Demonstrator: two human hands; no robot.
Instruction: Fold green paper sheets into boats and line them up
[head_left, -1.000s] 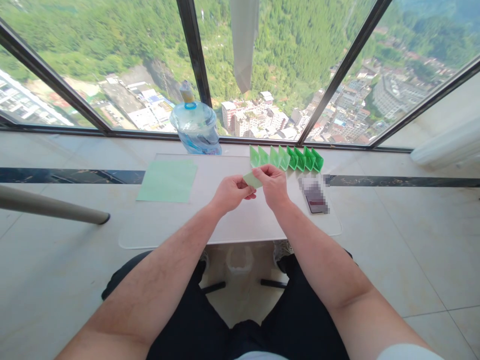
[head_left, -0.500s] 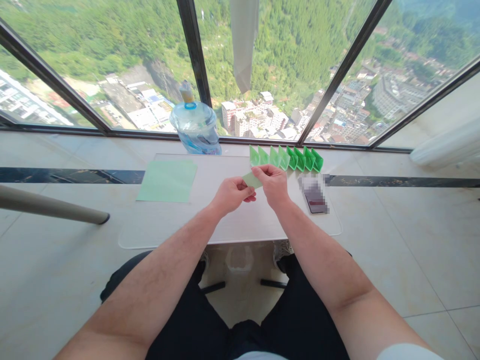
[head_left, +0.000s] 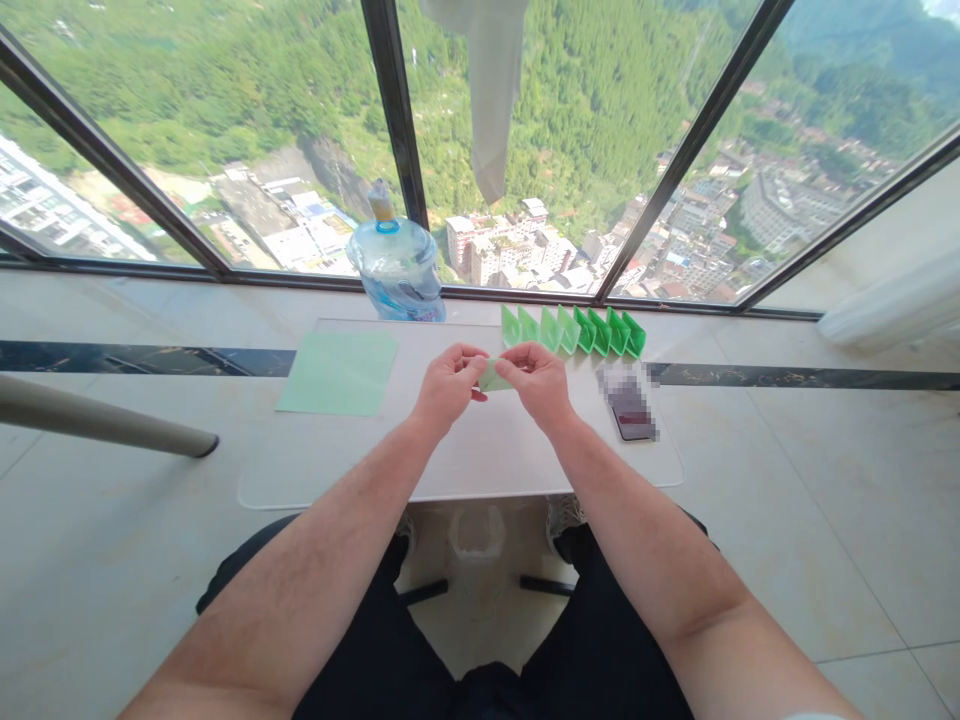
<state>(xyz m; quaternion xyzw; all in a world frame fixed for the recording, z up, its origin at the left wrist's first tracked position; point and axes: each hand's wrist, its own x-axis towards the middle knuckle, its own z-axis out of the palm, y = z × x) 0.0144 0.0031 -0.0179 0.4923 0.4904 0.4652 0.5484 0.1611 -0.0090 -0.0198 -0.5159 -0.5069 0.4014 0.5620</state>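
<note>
Between my two hands, just above the table, is a small piece of folded light green paper (head_left: 493, 377). My left hand (head_left: 454, 382) pinches its left end, thumb on the near side. The right end is pinched by my right hand (head_left: 536, 377), with the thumb close to the left one. My fingers hide part of the folds. Behind my hands stands a row of folded green paper pieces (head_left: 592, 331), pale green on the left and deeper green on the right. Flat on the table's left side lie light green paper sheets (head_left: 337, 373).
The low white table (head_left: 465, 465) spans the space before my knees. A phone (head_left: 631, 412), partly pixelated, lies at its right. Behind the table stands a large water bottle (head_left: 397, 265) against the window. A grey pole (head_left: 105, 415) juts in from the left.
My hands have drawn level with each other, and the left one has turned so both thumbs now meet on the paper. The paper has turned from slanted to nearly level.
</note>
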